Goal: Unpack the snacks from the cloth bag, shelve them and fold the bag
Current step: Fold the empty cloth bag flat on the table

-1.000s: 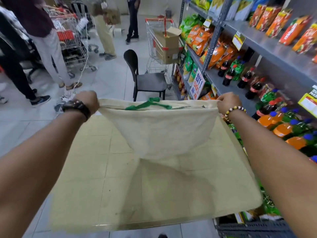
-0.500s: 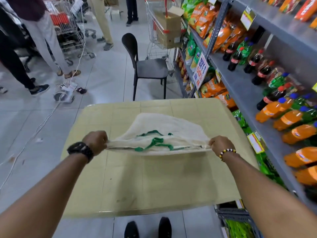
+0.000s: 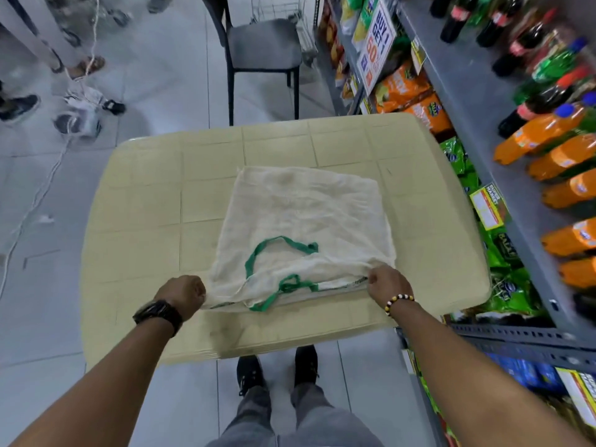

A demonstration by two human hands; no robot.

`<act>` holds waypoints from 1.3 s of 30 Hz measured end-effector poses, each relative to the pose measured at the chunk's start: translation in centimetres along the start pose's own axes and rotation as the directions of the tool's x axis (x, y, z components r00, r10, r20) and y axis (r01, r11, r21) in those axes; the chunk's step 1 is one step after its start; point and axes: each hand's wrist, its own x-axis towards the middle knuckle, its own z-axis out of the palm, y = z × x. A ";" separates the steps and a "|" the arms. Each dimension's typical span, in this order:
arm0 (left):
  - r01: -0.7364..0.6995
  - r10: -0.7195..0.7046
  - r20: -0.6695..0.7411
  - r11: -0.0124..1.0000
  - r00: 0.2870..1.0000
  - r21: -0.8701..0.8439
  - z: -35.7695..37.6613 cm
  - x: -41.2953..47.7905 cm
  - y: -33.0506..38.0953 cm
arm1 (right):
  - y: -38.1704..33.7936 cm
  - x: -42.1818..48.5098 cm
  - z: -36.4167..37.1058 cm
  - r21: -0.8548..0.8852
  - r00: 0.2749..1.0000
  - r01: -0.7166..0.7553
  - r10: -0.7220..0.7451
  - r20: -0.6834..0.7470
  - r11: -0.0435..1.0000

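Note:
The cream cloth bag [image 3: 306, 217] with green handles [image 3: 274, 253] lies spread flat on the beige table [image 3: 145, 204], its mouth toward me. My left hand [image 3: 182, 291] pinches the near left corner of the bag's mouth. My right hand [image 3: 385, 280] pinches the near right corner. Both fists are closed on the fabric, close above the tabletop. Orange and green snack packets [image 3: 406, 91] sit on the grey shelves [image 3: 503, 175] to the right of the table.
Orange and dark soda bottles [image 3: 554, 150] line the shelf at right. A black chair [image 3: 261, 46] stands beyond the table's far edge. People's legs and a cable lie on the tiled floor at far left [image 3: 80, 66]. My feet are under the near table edge.
The bag, held up in the air a second ago, has been lowered and laid flat on the table. Both hands came down and toward me, still gripping its corners.

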 end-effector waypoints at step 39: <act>-0.072 0.118 -0.813 0.993 0.571 0.093 -41.0 -1.4 6.0 | -15.7 4.8 -39.6 0.215 0.448 0.428 0.001 -0.894 0.878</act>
